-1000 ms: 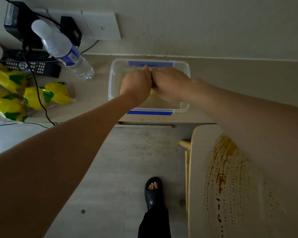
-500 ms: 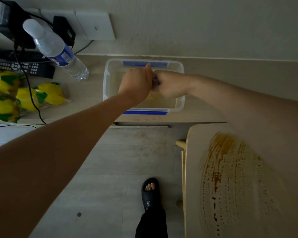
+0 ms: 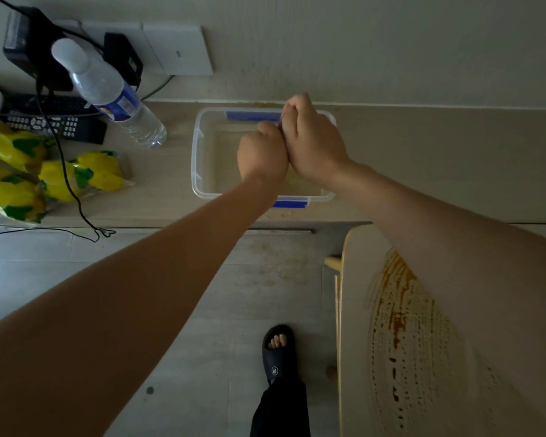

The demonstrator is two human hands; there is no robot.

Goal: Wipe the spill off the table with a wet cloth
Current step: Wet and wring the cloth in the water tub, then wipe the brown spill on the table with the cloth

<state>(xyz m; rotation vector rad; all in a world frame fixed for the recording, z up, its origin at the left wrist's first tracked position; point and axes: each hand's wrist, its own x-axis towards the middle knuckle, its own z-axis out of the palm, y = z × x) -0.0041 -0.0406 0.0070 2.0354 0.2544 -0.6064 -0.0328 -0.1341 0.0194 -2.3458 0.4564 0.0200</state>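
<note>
1. Over the clear plastic tub point(image 3: 202, 159) on the counter point(image 3: 423, 159), both fists meet knuckle to knuckle; the cloth itself is hidden inside them.
2. Left hand point(image 3: 260, 156) is curled tight, right hand point(image 3: 312, 143) likewise; what they clench cannot be made out.
3. Brown spill point(image 3: 394, 316) streaks the round table point(image 3: 353, 310) at lower right, partly under the right forearm.
4. A water bottle point(image 3: 114, 96), remote point(image 3: 54, 124) and yellow packets point(image 3: 57, 178) lie left of the tub.
</note>
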